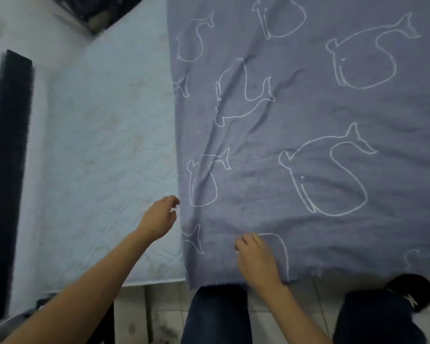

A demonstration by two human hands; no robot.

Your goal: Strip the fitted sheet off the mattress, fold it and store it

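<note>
The whale-print fitted sheet [308,120] lay spread over the mattress [104,145]; the left hand [159,219] was at its side edge, the right hand [256,259] rested on it.

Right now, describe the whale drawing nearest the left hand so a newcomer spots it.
Start at the blue-grey fabric sheet with white whale outlines, spread over the pale quilted mattress. Follow its left edge to the left hand; the small whale outline lies just beyond it. Its edge neighbours are cut-off tails; this one is whole.
</note>
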